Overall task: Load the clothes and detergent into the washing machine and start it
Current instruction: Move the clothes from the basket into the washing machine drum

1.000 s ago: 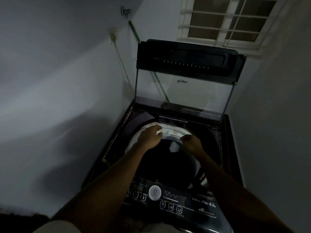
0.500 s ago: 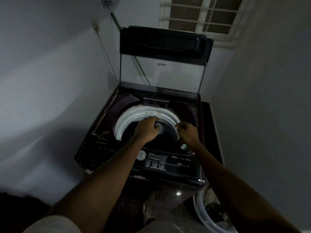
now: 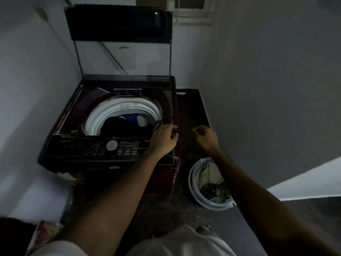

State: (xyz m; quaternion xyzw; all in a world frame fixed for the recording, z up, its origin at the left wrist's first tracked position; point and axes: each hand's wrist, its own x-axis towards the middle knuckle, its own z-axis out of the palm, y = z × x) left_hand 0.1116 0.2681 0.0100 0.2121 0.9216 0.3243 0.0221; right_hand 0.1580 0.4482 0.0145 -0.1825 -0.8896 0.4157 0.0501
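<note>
A washing machine (image 3: 73, 111) stands in a dim corner with its lid (image 3: 118, 23) propped upright – dark and blue clothes (image 3: 127, 122) lie inside the white-rimmed drum (image 3: 96, 119). On my feed the left hand (image 3: 163, 140) hangs over the machine's right front corner, just past the end of the control panel (image 3: 77, 146) with its round dial (image 3: 111, 145). Its fingers (image 3: 171, 130) are curled, and I cannot tell whether they hold anything. The right hand (image 3: 205, 137) hovers just beside the machine's right edge, apart from the left, fingers likewise curled – the blur hides whether they hold anything. On the floor to the right of the machine sits a white-rimmed bucket (image 3: 191, 182) with more clothes in it.
</note>
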